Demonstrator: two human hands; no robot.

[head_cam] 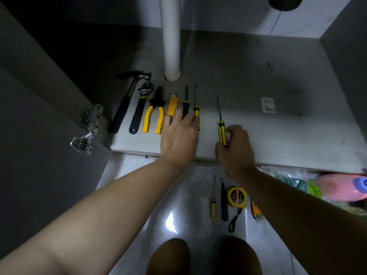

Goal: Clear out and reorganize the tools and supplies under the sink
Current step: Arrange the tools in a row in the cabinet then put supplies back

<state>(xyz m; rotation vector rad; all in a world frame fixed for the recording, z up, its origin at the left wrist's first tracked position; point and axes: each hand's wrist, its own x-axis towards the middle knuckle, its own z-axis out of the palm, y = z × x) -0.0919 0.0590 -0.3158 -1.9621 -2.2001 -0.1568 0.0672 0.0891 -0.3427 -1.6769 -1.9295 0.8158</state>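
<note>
On the cabinet floor [258, 135] lies a row of tools: a hammer [127, 100], an adjustable wrench [140, 108], yellow pliers [154, 112], a yellow utility knife [172, 104], a black screwdriver [185, 102] and a yellow-black screwdriver [196, 105]. My left hand [178, 135] lies flat over the near ends of the knife and both screwdrivers, fingers straight. My right hand [236, 149] grips the handle of a larger yellow-black screwdriver [220, 124], its shaft pointing toward the back.
A white drain pipe [171, 40] stands behind the tool row. An open door with a hinge [89, 128] is at left. On the tiled floor lie a small screwdriver [212, 207], a black tool [224, 203], a tape measure [237, 197], hex keys [256, 212] and bagged supplies [337, 187].
</note>
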